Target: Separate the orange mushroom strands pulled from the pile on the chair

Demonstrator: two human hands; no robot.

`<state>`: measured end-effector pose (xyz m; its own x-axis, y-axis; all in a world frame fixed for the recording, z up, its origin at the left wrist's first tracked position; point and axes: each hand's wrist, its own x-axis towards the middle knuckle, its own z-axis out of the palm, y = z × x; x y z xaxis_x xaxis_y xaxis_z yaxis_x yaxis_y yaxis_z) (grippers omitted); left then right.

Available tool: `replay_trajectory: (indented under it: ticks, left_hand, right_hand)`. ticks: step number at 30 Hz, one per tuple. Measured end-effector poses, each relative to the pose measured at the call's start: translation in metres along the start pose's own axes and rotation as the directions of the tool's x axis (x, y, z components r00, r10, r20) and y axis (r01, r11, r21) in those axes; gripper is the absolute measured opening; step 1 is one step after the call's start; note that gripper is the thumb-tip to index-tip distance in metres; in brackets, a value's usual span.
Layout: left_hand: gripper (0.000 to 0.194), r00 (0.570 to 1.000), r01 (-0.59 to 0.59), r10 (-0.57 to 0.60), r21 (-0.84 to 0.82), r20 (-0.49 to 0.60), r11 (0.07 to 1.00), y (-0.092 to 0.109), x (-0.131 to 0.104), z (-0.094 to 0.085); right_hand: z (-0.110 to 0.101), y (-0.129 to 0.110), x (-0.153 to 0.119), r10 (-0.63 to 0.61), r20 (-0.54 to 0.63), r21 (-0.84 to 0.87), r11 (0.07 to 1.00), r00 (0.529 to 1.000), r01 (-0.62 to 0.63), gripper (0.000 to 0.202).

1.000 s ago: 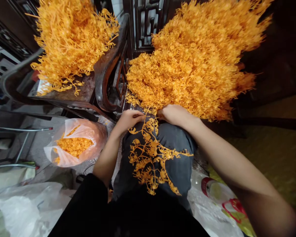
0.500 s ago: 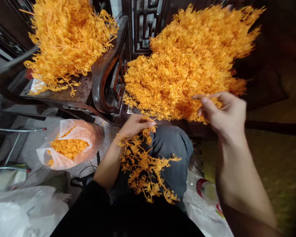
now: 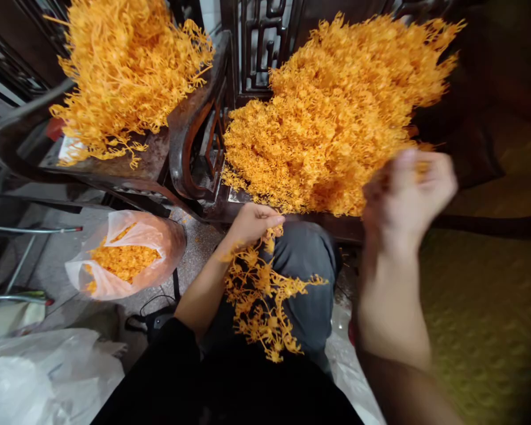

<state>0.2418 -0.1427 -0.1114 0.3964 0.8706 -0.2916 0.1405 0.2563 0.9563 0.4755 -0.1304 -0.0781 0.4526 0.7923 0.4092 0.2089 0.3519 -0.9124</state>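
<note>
My left hand (image 3: 260, 224) is closed, thumb against fingers, on the end of an orange plastic flower sprig (image 3: 265, 301). The branching sprig hangs down over my wrist and the grey trouser leg, its small spiky blossoms spread out. Off to the right, my right hand (image 3: 409, 189) is raised at the near right edge of a large pile of the same orange sprigs (image 3: 336, 124). Motion smears its fingers, and whether they hold anything cannot be made out. A bit of orange shows beside the knuckles.
The large pile lies on a dark carved wooden seat. A second orange heap (image 3: 119, 77) sits on a wooden armchair (image 3: 190, 130) at the left. On the floor stands a translucent bag (image 3: 170, 248) with orange pieces inside. White plastic sheeting (image 3: 48, 378) lies at the lower left.
My right hand has turned and shifted slightly right and up, its extended pointing finger now curled or blurred. My left hand stays nearly in place; the hanging sprig has swung slightly.
</note>
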Motion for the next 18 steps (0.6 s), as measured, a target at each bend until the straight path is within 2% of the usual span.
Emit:
replay_trajectory:
  ticks: [1,2,3,4,6,8,9,11,14,16,18]
  left_hand:
    - [0.027,1.000,-0.001,0.000,-0.032,-0.021,0.999,-0.002,0.001,0.001]
    - [0.027,0.999,-0.017,0.015,-0.075,-0.034,0.997,-0.004,0.001,0.003]
    - [0.028,0.998,-0.044,0.038,-0.120,-0.047,0.992,-0.005,0.002,0.004]
    - [0.028,0.996,-0.074,0.065,-0.154,-0.063,0.985,-0.006,0.002,0.007]
    - [0.029,0.990,-0.123,0.109,-0.182,-0.085,0.976,-0.006,0.003,0.012]
    - [0.029,0.981,-0.179,0.163,-0.161,-0.107,0.970,-0.006,0.002,0.019]
    - [0.029,0.972,-0.215,0.199,-0.140,-0.124,0.966,-0.006,0.002,0.022]
    - [0.028,0.948,-0.285,0.266,-0.091,-0.172,0.954,-0.006,0.001,0.026]
    - [0.028,0.910,-0.302,0.256,-0.100,-0.326,0.948,-0.009,0.002,0.027]
    - [0.033,0.890,-0.266,0.180,-0.158,-0.420,0.951,-0.011,0.003,0.024]
    - [0.036,0.893,-0.240,0.138,-0.193,-0.428,0.952,-0.012,0.005,0.024]
  right_hand:
    - [-0.005,0.000,-0.001,0.052,-0.066,0.066,0.997,0.996,-0.048,0.036]
    - [-0.008,-0.002,-0.006,0.112,-0.027,0.088,0.990,0.993,-0.109,0.037]
    - [-0.010,-0.005,-0.014,0.185,0.079,0.069,0.979,0.980,-0.190,0.036]
    - [-0.009,-0.009,-0.026,0.257,0.210,0.021,0.963,0.943,-0.267,0.033]
    - [-0.004,-0.014,-0.050,0.372,0.407,-0.064,0.922,0.834,-0.381,0.026]
    - [0.003,-0.017,-0.069,0.417,0.502,-0.126,0.902,0.757,-0.413,0.034]
    - [0.006,-0.017,-0.074,0.417,0.528,-0.162,0.905,0.740,-0.394,0.039]
    - [0.008,-0.016,-0.076,0.382,0.541,-0.232,0.924,0.749,-0.304,0.039]
    - [-0.003,-0.017,-0.069,0.332,0.436,-0.347,0.919,0.836,-0.185,0.040]
    - [-0.017,-0.020,-0.067,0.357,0.325,-0.384,0.896,0.876,-0.223,0.042]
    - [-0.029,-0.025,-0.068,0.423,0.318,-0.390,0.874,0.848,-0.289,0.040]
